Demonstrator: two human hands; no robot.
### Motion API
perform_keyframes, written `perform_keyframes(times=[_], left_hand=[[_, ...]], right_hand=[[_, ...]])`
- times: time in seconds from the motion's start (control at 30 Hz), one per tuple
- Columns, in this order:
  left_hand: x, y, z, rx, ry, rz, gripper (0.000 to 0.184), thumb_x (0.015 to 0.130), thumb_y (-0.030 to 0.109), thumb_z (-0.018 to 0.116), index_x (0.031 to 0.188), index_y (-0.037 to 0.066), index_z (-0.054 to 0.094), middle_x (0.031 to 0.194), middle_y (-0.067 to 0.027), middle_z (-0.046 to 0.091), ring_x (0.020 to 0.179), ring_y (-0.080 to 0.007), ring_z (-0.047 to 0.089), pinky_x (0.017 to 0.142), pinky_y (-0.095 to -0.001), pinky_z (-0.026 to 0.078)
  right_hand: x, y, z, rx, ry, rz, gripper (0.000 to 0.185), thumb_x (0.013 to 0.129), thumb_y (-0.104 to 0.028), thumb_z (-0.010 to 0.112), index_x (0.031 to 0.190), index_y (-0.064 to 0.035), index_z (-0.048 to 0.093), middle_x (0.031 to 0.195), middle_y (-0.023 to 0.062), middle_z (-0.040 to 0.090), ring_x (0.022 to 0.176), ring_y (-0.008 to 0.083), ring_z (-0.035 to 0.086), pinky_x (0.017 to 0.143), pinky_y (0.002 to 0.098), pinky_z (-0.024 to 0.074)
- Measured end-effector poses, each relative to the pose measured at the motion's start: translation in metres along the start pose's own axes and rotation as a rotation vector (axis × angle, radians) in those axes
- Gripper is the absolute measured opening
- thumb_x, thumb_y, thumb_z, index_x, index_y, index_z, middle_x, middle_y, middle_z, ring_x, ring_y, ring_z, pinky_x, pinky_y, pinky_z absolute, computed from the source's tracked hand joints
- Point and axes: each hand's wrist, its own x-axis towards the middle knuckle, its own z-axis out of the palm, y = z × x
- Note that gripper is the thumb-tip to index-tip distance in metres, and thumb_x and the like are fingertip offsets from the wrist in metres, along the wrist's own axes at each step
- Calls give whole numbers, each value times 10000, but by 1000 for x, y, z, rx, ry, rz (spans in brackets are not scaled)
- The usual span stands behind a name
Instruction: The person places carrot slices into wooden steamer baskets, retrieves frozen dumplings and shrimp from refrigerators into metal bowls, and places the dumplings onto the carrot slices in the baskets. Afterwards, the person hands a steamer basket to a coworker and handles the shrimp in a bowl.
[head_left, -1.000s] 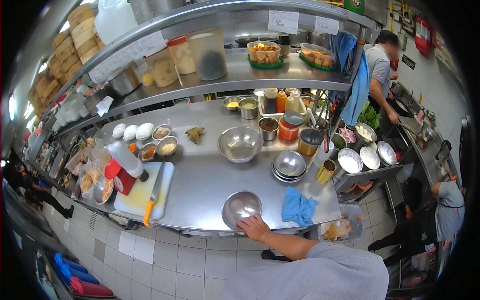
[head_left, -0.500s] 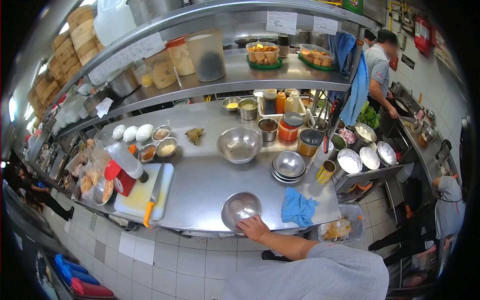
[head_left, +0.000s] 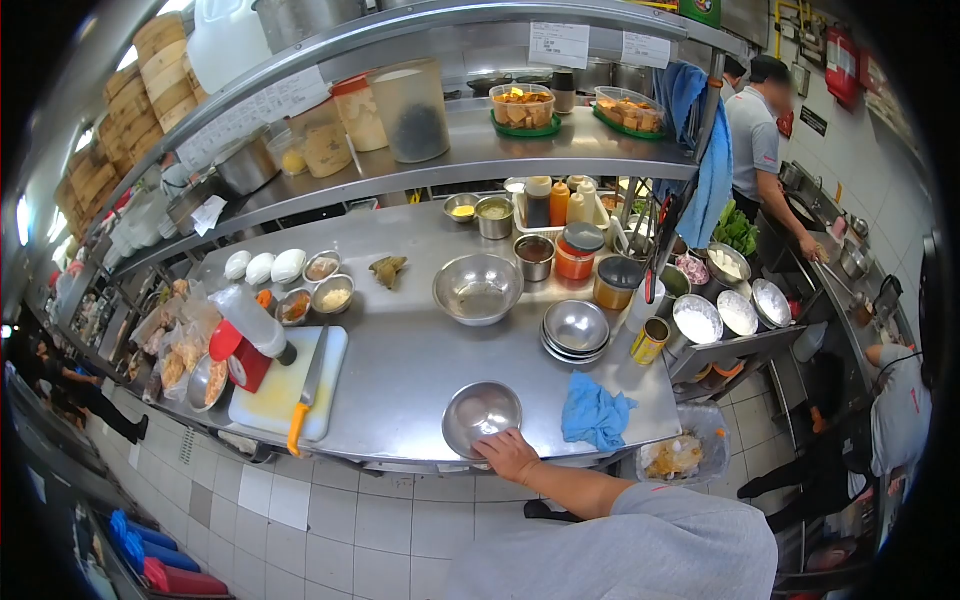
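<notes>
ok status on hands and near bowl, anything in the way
Right hand at rim of near steel bowl; left hand out of view. Bowl mouth up, looks empty. No obstruction seen; blue cloth apart, to its right.

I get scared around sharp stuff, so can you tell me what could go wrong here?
The knife lies on the cutting board with its orange handle poking out past the board, so a sleeve might catch it. The near bowl sits close to the front edge of the table, with the right hand at its rim; a hard nudge could knock it off.
</notes>
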Motion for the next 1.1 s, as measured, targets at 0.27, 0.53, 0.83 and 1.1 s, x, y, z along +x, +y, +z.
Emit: perform_keyframes(times=[0.27,0.53,0.83,1.1], left_hand=[[2,21,-3,-7,1,-34,372,960,271,678,1278,79,666,1021,-148,740,888,-364,696,811,-494,543],[7,28,-2,-32,24,-18,376,956,274,679,1278,80,668,1026,-153,742,901,-374,699,828,-499,543],[24,26,-14,-100,43,-13,381,953,278,681,1279,82,669,1032,-159,745,915,-385,701,847,-506,542],[79,41,-59,-181,66,20,385,950,282,683,1279,83,671,1038,-164,748,928,-395,703,864,-511,542]], right_hand=[[0,-1,2,9,-4,3,329,928,-160,590,1246,-161,673,1220,12,672,1093,190,633,1021,399,424],[2,-4,-4,17,-30,10,336,932,-161,593,1259,-162,671,1223,11,672,1106,195,638,1038,404,412],[9,-10,-11,-1,-32,59,324,871,-165,668,1192,-175,702,1152,-14,705,1068,210,649,980,419,445],[77,61,-96,-344,400,389,239,860,-55,638,1040,-150,763,1034,36,737,1045,300,625,1076,538,398]])
